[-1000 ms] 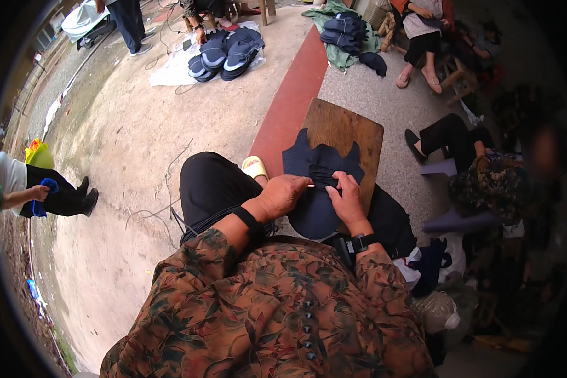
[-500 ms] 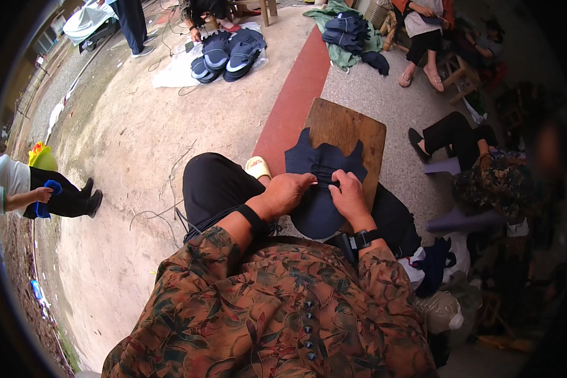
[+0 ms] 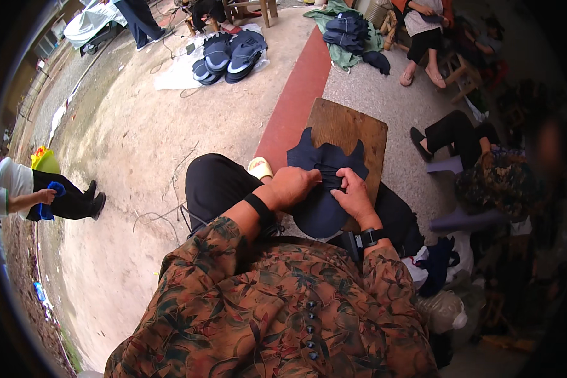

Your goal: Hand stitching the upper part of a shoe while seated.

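A dark navy cut cloth piece [image 3: 321,216], rounded at the near end and pointed at the far corners, lies over a wooden board [image 3: 343,123] in front of me. Gathered folds run across its middle. From the left, my left hand [image 3: 294,186] pinches the cloth at these folds; whether its fingertips also hold something small, I cannot tell. My right hand [image 3: 356,196] is bent over the right side of the folds, thumb and forefinger closed on the cloth. More dark cloth [image 3: 397,220] hangs beside the board on the right.
Stacked dark cloth pieces [image 3: 230,55] lie on white sheeting, with another pile [image 3: 346,33] on green cloth. A seated person [image 3: 494,170] is close on the right; a standing person [image 3: 28,189] holds blue cloth at left. Plastic bags [image 3: 444,309] and a loose cord [image 3: 157,217] lie nearby.
My left fingertips have shifted slightly right along the folds. My right fingers have curled tighter and moved slightly right. At the far left, the standing person's legs have shifted right.
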The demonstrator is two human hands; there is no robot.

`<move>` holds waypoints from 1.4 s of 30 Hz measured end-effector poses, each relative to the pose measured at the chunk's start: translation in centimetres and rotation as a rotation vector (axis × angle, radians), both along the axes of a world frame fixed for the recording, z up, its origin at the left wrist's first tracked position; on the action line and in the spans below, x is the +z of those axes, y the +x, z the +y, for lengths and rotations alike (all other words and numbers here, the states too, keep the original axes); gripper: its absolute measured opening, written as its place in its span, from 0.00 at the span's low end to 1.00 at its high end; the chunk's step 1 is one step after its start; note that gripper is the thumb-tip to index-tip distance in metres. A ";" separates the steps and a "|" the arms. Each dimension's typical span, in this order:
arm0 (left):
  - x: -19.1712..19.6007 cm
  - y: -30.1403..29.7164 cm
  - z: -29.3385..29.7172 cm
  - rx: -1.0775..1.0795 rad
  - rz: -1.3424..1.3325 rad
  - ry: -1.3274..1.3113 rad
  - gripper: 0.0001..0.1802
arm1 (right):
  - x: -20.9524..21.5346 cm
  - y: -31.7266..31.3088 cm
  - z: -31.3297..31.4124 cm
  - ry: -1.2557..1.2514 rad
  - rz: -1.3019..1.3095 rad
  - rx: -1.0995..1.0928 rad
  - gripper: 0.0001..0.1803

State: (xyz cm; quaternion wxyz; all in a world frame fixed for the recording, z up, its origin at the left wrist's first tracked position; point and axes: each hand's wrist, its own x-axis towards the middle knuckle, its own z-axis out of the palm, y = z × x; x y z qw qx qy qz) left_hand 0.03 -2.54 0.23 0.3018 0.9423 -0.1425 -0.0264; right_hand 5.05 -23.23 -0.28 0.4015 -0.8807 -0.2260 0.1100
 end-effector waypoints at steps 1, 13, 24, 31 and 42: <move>0.1 0.2 0.0 -0.013 0.028 0.024 0.09 | 0.0 -0.1 0.1 0.011 -0.030 0.004 0.24; -0.2 -0.2 0.2 0.021 0.007 -0.068 0.13 | -1.0 -0.3 -0.5 0.139 -0.042 0.009 0.19; -0.2 -0.4 0.1 0.067 0.036 -0.025 0.15 | 0.5 -0.8 0.3 -0.039 -0.168 0.073 0.16; -1.0 -0.5 0.1 0.106 0.000 -0.055 0.18 | -0.2 -0.8 -0.1 0.106 -0.072 0.016 0.15; -0.3 -0.9 -0.6 0.133 -0.020 0.053 0.33 | -0.7 -1.1 0.0 -0.015 -0.168 -0.063 0.27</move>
